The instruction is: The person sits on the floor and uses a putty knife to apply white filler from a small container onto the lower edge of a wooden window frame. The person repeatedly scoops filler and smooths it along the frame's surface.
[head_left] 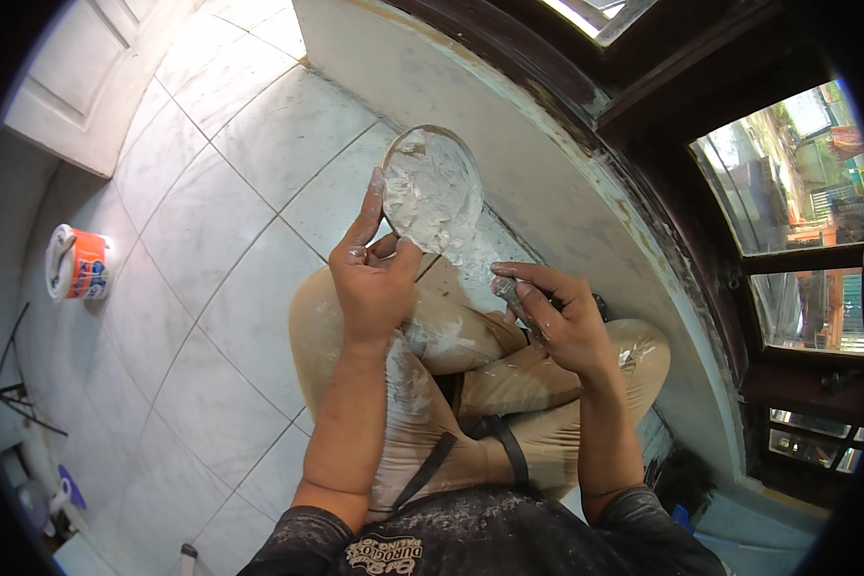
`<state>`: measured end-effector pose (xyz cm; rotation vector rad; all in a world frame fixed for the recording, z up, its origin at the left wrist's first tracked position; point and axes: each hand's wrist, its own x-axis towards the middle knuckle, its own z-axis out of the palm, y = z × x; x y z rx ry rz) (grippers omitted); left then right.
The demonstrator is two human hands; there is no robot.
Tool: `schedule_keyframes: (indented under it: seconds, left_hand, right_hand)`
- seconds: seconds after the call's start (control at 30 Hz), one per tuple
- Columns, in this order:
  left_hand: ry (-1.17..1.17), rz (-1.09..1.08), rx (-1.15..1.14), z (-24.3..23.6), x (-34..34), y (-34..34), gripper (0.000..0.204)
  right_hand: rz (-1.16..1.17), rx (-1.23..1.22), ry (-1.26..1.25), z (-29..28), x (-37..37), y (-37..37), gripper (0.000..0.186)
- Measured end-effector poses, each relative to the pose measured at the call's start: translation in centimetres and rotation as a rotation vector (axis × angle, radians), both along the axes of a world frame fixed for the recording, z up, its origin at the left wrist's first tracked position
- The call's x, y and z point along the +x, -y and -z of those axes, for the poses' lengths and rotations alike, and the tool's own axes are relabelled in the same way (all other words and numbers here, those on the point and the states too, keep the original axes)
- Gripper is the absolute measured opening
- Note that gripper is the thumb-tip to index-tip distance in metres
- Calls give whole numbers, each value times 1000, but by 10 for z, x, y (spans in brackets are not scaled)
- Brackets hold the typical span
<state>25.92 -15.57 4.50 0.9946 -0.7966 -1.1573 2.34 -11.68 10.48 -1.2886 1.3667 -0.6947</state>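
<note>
My left hand grips a round shallow container of white, pasty putty, with my fingers round its left and lower rim. My right hand is closed on the crusted grey handle of a putty knife, whose blade is coated in white putty and meets the putty at the container's lower right edge. Both hands are above my crossed legs in tan, putty-smeared trousers, and white smears show on my fingers.
I sit on white floor tiles beside a patchy plastered wall under dark-framed windows. A white and orange tub stands at the left, below an open white door. Dark bent rods lie at the far left.
</note>
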Motion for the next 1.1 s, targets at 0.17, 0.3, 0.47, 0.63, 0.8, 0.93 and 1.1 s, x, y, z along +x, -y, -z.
schedule_keyframes:
  seconds: [0.17,0.3,0.47,0.63,0.8,0.93,1.1]
  left_hand:
    - [-25,23,-8,5,1,2,77]
    - [-140,9,13,3,2,6,75]
    - [-145,-21,74,-3,1,7,74]
    - [-195,-14,84,-4,1,7,73]
    - [-156,22,119,-6,1,5,73]
    - [-144,20,116,-5,4,4,72]
    - [-146,12,111,-6,2,6,72]
  right_hand:
    - [60,217,375,14,1,1,35]
    - [115,349,705,14,-10,0,41]
    - [171,51,608,-8,-32,-6,51]
    - [330,-472,26,-15,-71,-7,47]
    - [106,-1008,-784,-33,-102,22,44]
    - [-40,-1145,-965,-37,-106,43,50]
    - [-5,-1114,-1177,-13,-127,61,52]
